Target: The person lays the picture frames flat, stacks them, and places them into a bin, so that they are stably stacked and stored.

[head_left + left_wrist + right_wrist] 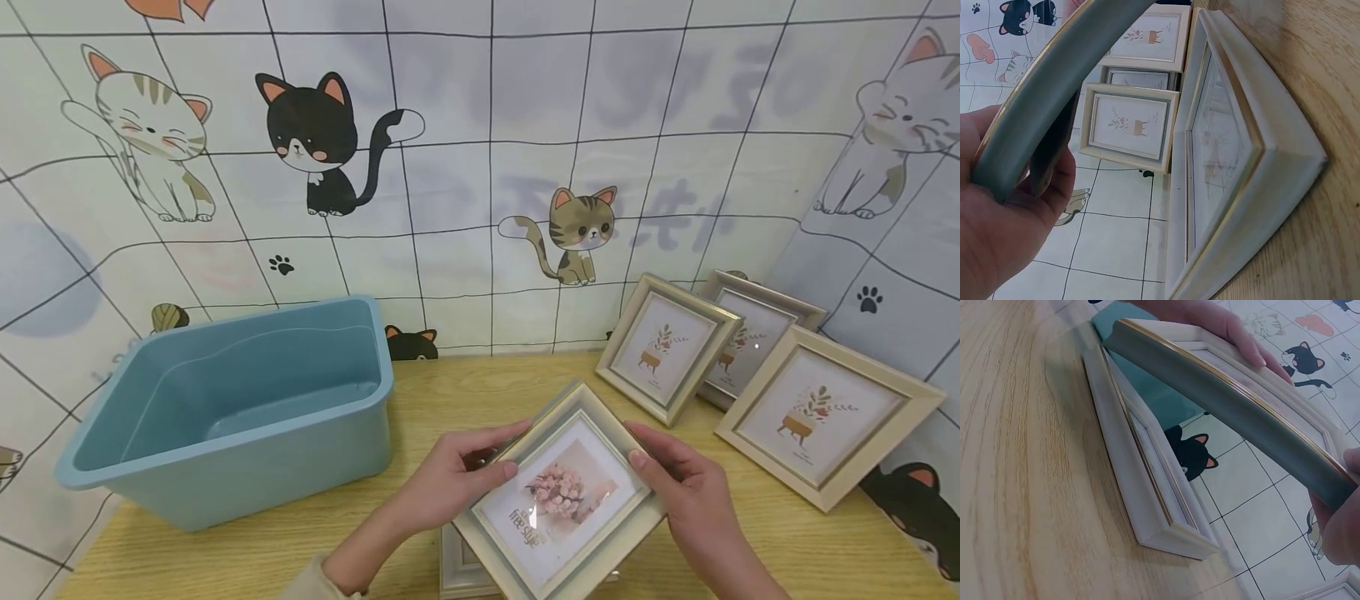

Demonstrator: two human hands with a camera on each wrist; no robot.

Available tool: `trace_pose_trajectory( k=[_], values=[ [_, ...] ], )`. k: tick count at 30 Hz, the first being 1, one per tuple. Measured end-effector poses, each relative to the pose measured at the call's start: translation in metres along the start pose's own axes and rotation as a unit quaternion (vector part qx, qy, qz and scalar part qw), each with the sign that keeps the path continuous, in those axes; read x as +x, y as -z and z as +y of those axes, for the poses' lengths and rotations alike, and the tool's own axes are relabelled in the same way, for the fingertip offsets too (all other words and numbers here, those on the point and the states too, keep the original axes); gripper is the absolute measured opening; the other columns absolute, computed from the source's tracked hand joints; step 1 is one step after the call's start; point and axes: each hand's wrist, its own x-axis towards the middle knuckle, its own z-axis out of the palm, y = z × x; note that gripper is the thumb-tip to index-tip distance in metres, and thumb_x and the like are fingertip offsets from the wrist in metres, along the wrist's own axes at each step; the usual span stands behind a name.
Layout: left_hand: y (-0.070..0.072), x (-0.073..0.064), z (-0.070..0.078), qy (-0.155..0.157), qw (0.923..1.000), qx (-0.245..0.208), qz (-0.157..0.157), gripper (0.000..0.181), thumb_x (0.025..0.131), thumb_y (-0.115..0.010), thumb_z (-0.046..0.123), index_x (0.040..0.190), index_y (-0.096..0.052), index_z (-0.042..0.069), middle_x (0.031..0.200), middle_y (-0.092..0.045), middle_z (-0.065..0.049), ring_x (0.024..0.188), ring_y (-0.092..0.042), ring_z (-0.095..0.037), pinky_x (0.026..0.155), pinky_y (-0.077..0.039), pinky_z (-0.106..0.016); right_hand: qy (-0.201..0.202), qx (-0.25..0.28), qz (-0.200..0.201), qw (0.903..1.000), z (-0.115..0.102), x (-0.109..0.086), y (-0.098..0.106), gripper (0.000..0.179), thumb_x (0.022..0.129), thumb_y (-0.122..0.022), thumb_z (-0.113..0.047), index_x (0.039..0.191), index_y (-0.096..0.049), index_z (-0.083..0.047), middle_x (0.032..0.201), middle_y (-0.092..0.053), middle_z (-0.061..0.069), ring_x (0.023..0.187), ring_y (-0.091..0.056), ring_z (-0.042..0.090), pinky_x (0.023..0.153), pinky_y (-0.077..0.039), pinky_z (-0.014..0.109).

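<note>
A cream and grey picture frame (573, 487) with a picture of pink flowers is held tilted above the table. My left hand (457, 479) grips its left edge, with the thumb on the front. On the opposite edge, my right hand (693, 492) holds it the same way, thumb over the border. Beneath it a second picture frame (456, 562) lies flat on the table, mostly hidden in the head view. The left wrist view shows that lower frame's pale side (1285, 169), and a dark flap stands out behind the held frame (1041, 112).
A blue plastic tub (247, 467) stands on the left of the wooden table (480, 392). At the back right, three picture frames stand upright: one at the left (611, 358), one behind (810, 312), one in front (911, 404). A cat-patterned sheet (457, 183) hangs behind.
</note>
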Motion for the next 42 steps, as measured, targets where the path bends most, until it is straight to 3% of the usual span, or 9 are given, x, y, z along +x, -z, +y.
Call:
trace_pose_trajectory(
  k=[7, 15, 20, 23, 25, 28, 31, 37, 42],
  values=[
    [0.002, 0.000, -0.005, 0.005, 0.9995, -0.030, 0.004, 0.046, 0.103, -0.062, 0.010, 0.148, -0.057, 0.015, 0.140, -0.061, -0.012, 0.101, -0.070, -0.019, 0.078, -0.060, -0.036, -0.034, 0.024, 0.023, 0.9989, 0.001, 0.005, 0.001, 0.029, 0.101, -0.065, -0.006, 0.129, -0.072, -0.014, 0.106, -0.072, -0.003, 0.090, -0.068, 0.011, 0.072, -0.058, 0.026],
    [0.007, 0.001, -0.010, -0.016, 0.9965, -0.040, 0.071, 0.039, 0.101, -0.063, 0.004, 0.140, -0.062, 0.001, 0.139, -0.060, -0.018, 0.106, -0.068, -0.026, 0.080, -0.060, -0.036, -0.053, 0.098, 0.057, 0.9921, 0.005, 0.009, -0.001, 0.027, 0.101, -0.065, -0.005, 0.118, -0.076, -0.023, 0.105, -0.073, -0.004, 0.091, -0.068, 0.008, 0.074, -0.058, 0.024],
    [0.009, 0.003, -0.015, -0.023, 0.9929, -0.037, 0.111, 0.034, 0.097, -0.067, 0.001, 0.131, -0.068, -0.001, 0.133, -0.064, -0.019, 0.100, -0.068, -0.017, 0.076, -0.059, -0.031, -0.061, 0.114, 0.057, 0.9900, 0.006, 0.005, -0.004, 0.031, 0.100, -0.065, -0.003, 0.123, -0.075, -0.021, 0.105, -0.072, -0.003, 0.091, -0.069, 0.011, 0.073, -0.059, 0.027],
    [0.012, 0.002, -0.017, -0.013, 0.9881, -0.009, 0.153, 0.029, 0.095, -0.071, 0.003, 0.124, -0.074, 0.002, 0.127, -0.069, -0.014, 0.092, -0.064, -0.011, 0.070, -0.054, -0.023, -0.077, 0.128, 0.045, 0.9878, 0.007, 0.002, -0.005, 0.035, 0.100, -0.065, -0.001, 0.125, -0.075, -0.023, 0.107, -0.073, -0.003, 0.091, -0.070, 0.013, 0.073, -0.060, 0.029],
    [0.014, 0.001, -0.018, -0.001, 0.9839, 0.001, 0.179, 0.026, 0.093, -0.074, 0.004, 0.119, -0.077, 0.004, 0.122, -0.072, -0.012, 0.075, -0.058, -0.008, 0.061, -0.047, -0.021, -0.090, 0.128, 0.037, 0.9870, 0.008, 0.000, -0.006, 0.038, 0.099, -0.065, 0.000, 0.125, -0.075, -0.026, 0.108, -0.073, -0.003, 0.091, -0.071, 0.014, 0.072, -0.060, 0.031],
    [0.018, 0.000, -0.020, 0.022, 0.9782, 0.005, 0.206, 0.023, 0.092, -0.076, 0.007, 0.115, -0.079, 0.007, 0.115, -0.074, -0.010, 0.054, -0.039, -0.007, 0.052, -0.035, -0.021, -0.102, 0.099, 0.025, 0.9896, 0.009, -0.002, -0.006, 0.039, 0.098, -0.067, 0.000, 0.127, -0.075, -0.025, 0.108, -0.073, -0.003, 0.091, -0.071, 0.016, 0.072, -0.060, 0.032],
    [0.022, 0.001, -0.022, 0.041, 0.9743, 0.001, 0.221, 0.022, 0.091, -0.078, 0.007, 0.112, -0.080, 0.008, 0.109, -0.074, -0.009, 0.048, -0.028, -0.007, 0.048, -0.029, -0.021, -0.104, 0.038, 0.010, 0.9938, 0.009, -0.004, -0.005, 0.041, 0.097, -0.069, -0.001, 0.134, -0.069, -0.017, 0.108, -0.074, 0.001, 0.089, -0.071, 0.016, 0.069, -0.059, 0.030],
    [0.024, 0.001, -0.029, 0.062, 0.9703, 0.022, 0.233, 0.022, 0.090, -0.078, 0.009, 0.111, -0.080, 0.004, 0.106, -0.073, -0.009, 0.048, -0.029, -0.006, 0.047, -0.028, -0.021, -0.121, -0.079, 0.002, 0.9895, 0.011, -0.007, -0.006, 0.050, 0.093, -0.076, -0.007, 0.141, -0.063, -0.007, 0.110, -0.073, 0.008, 0.071, -0.058, 0.012, 0.055, -0.042, 0.024],
    [0.025, -0.003, -0.037, 0.066, 0.9696, 0.037, 0.232, 0.020, 0.089, -0.078, 0.007, 0.109, -0.080, 0.004, 0.099, -0.074, -0.009, 0.050, -0.032, -0.006, 0.048, -0.030, -0.021, -0.130, -0.086, 0.006, 0.9877, 0.017, -0.012, -0.012, 0.051, 0.091, -0.076, -0.002, 0.140, -0.062, -0.001, 0.109, -0.073, 0.014, 0.072, -0.061, 0.013, 0.055, -0.045, 0.025]
  ],
)
